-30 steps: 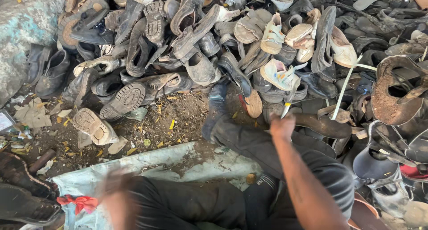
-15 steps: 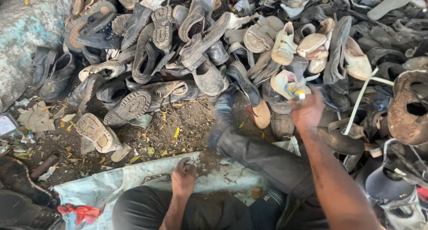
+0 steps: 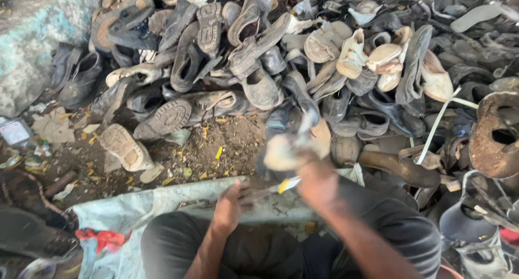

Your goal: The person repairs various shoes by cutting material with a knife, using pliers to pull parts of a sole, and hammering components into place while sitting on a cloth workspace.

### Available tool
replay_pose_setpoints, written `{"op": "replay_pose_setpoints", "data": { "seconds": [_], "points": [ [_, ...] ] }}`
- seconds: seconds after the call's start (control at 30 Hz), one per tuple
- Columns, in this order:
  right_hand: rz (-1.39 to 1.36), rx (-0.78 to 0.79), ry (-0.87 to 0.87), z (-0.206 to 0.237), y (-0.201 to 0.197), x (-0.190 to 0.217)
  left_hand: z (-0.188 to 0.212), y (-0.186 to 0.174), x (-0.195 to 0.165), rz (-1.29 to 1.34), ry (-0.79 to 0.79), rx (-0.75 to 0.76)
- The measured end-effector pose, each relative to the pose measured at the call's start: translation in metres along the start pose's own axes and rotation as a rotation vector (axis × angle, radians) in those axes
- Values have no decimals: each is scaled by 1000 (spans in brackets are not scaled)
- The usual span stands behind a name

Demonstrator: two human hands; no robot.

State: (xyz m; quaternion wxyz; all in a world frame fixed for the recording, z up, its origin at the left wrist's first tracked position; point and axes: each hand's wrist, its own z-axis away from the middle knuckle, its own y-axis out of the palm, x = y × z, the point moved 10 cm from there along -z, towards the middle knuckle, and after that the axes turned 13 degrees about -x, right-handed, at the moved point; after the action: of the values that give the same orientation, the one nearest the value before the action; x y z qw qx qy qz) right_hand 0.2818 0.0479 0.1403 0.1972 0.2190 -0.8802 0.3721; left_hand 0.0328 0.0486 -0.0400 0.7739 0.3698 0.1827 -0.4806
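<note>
- My left hand [image 3: 231, 204] sits just left of the pale shoe [image 3: 286, 151], fingers curled; I can't tell if it grips anything.
- My right hand [image 3: 316, 183] grips the pale shoe from below.
- The shoe pile [image 3: 259, 57] lies behind the pale shoe.
</note>
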Motion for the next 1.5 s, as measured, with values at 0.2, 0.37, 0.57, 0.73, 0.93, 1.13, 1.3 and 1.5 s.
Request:
{"op": "replay_pose_setpoints", "data": {
  "seconds": [0.2, 0.37, 0.57, 0.73, 0.93, 1.13, 1.3, 1.5],
  "points": [
    [-263, 73, -441, 91, 47, 100, -19, -44, -3, -326, 222, -101],
    [-204, 279, 367, 115, 73, 0, -30, -57, -25, -543, 624, -363],
    [-448, 347, 931, 146, 44, -66, 16, -21, -49, -1287, 912, -614],
    [-597, 373, 1137, 166, 47, -46, 1, -7, -25, -1762, 759, -382],
    [-530, 486, 1032, 157, 47, -10, -21, 9, -15, -1940, 733, -302],
    [-389, 483, 884, 149, 46, -11, -6, 38, -32, -1709, 904, -269],
    [-91, 407, 459, 142, 48, -18, 23, 58, -27, -1742, 1287, -248],
    [24, 459, 542, 153, 54, -48, 51, 70, -21, -1521, 1657, -280]
  ]
}}
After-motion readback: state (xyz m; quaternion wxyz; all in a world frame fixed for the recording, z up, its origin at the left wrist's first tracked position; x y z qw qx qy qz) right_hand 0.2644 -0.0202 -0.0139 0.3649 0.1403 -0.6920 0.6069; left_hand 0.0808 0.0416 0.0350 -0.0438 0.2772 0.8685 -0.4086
